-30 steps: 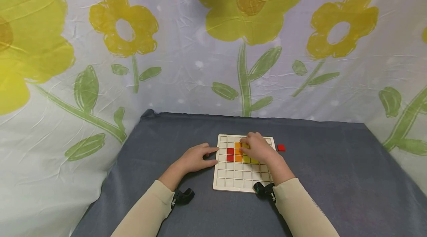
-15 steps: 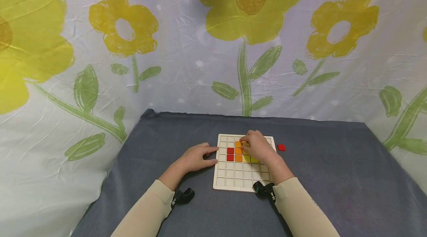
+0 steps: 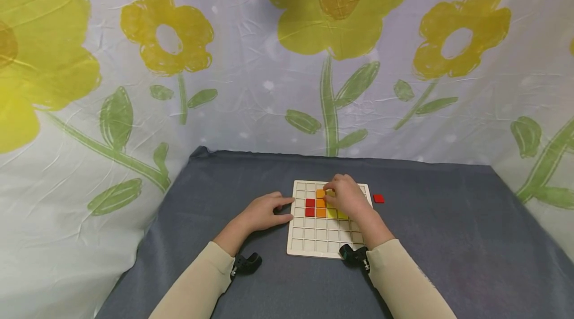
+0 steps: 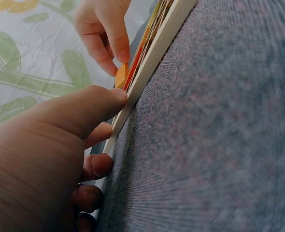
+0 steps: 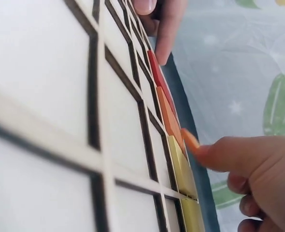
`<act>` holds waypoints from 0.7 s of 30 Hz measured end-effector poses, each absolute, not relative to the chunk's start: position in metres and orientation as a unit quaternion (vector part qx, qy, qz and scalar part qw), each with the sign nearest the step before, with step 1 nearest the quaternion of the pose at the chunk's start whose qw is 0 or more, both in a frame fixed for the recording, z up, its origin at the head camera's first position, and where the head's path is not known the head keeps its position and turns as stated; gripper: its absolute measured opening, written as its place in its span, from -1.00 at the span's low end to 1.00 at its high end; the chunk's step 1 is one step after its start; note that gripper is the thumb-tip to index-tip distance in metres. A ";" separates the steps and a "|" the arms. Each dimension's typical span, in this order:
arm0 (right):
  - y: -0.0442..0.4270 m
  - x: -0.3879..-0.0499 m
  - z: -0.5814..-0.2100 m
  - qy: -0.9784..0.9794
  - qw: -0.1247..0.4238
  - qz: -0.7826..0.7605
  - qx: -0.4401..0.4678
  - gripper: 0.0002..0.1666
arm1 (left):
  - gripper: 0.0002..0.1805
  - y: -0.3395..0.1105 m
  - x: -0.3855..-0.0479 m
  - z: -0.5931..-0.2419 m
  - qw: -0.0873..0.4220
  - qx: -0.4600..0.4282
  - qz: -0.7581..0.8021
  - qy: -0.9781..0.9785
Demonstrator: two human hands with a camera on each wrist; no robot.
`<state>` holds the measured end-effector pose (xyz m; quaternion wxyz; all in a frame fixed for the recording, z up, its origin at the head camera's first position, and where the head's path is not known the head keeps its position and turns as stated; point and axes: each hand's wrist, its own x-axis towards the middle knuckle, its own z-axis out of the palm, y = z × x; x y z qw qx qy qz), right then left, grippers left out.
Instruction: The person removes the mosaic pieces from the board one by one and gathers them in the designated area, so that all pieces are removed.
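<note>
The left hand (image 3: 269, 213), thumb and forefinger spread and gripping nothing, touches the wooden board (image 3: 314, 236) at its nine o'clock edge, twelve being the far side from the person. The right hand (image 3: 348, 198) pinches an orange tile (image 4: 121, 76) near eleven o'clock from the board's centre; I see two red tiles (image 3: 310, 203) seated toward ten, yellow tiles (image 3: 332, 214) partly under that hand, and a loose red tile (image 3: 378, 199) on the grey cloth (image 3: 430, 224) at two

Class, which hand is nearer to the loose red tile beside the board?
Right. The right hand is over the board, left of the red tile; the left hand is farther off, at the board's left edge.
</note>
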<state>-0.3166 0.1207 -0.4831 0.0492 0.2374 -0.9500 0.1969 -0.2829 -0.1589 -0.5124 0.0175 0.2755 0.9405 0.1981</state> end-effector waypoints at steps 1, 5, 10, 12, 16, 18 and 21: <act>0.121 -0.316 -0.482 -0.949 0.049 0.201 0.237 -0.72 | -0.39 -0.159 -0.283 -0.512 0.018 0.276 0.198 0.940; 0.124 -0.313 -0.474 -0.945 0.047 0.225 0.232 -0.71 | -0.39 -0.159 -0.283 -0.511 0.019 0.277 0.201 0.940; 0.130 -0.313 -0.465 -0.939 0.059 0.243 0.235 -0.72 | -0.40 -0.159 -0.281 -0.510 0.020 0.276 0.202 0.940; 0.133 -0.313 -0.460 -0.936 0.064 0.249 0.239 -0.71 | -0.40 -0.159 -0.281 -0.510 0.020 0.275 0.204 0.940; 0.139 -0.312 -0.451 -0.932 0.071 0.262 0.239 -0.69 | -0.40 -0.159 -0.282 -0.511 0.019 0.273 0.206 0.939; 0.143 -0.311 -0.446 -0.931 0.075 0.266 0.237 -0.68 | -0.40 -0.159 -0.282 -0.510 0.019 0.273 0.208 0.939; 0.149 -0.310 -0.438 -0.929 0.076 0.277 0.232 -0.69 | -0.40 -0.158 -0.281 -0.509 0.018 0.273 0.209 0.939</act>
